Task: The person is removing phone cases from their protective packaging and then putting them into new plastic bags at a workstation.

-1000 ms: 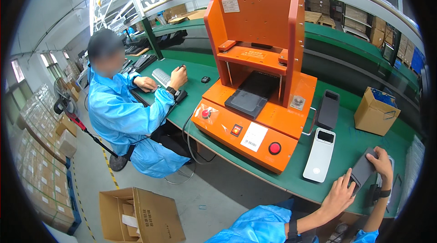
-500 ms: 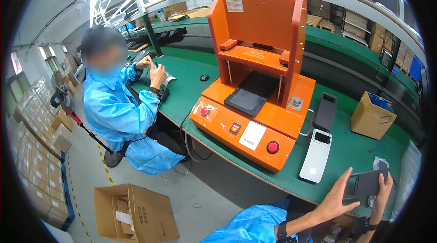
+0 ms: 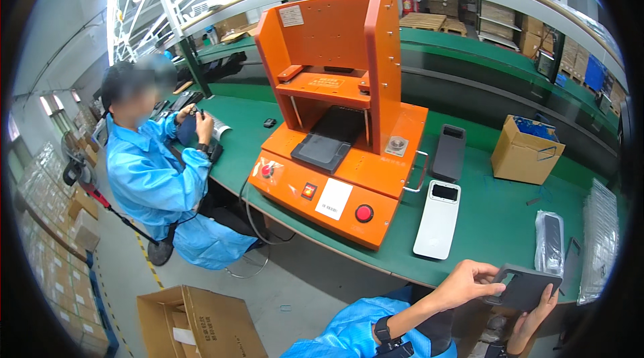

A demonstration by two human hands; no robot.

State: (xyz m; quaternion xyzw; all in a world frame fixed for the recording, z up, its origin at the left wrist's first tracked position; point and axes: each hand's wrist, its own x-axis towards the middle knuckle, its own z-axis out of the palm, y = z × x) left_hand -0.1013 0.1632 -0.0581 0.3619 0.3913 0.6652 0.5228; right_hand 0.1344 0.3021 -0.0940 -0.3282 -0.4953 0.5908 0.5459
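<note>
A dark grey plastic housing point(image 3: 534, 289) with a cutout at one end is held over the bench's front edge at the lower right. The thumb and fingers of my left hand point(image 3: 463, 284) are closed on its cutout end; whether a small part is also between them I cannot make out. My right hand point(image 3: 533, 319) grips the opposite end from below, its palm partly hidden. Just beyond lie a dark part in a clear plastic bag point(image 3: 550, 243) and a thin dark frame point(image 3: 571, 261). A white casing point(image 3: 436, 224) rests on the green bench to the left, below a dark grey casing point(image 3: 449, 152).
An orange press machine point(image 3: 396, 187) stands mid-bench with a black plate point(image 3: 327, 140) in it. Right of it are a cardboard box point(image 3: 526, 157) and stacked clear trays point(image 3: 599, 244). A co-worker point(image 3: 157, 170) in blue sits at left; an open carton point(image 3: 215, 321) is on the floor.
My left hand's spread fingers have closed on the housing's cutout end. The housing is now tilted flatter and the bagged part shows more fully. The view has shifted, moving the bench leftward.
</note>
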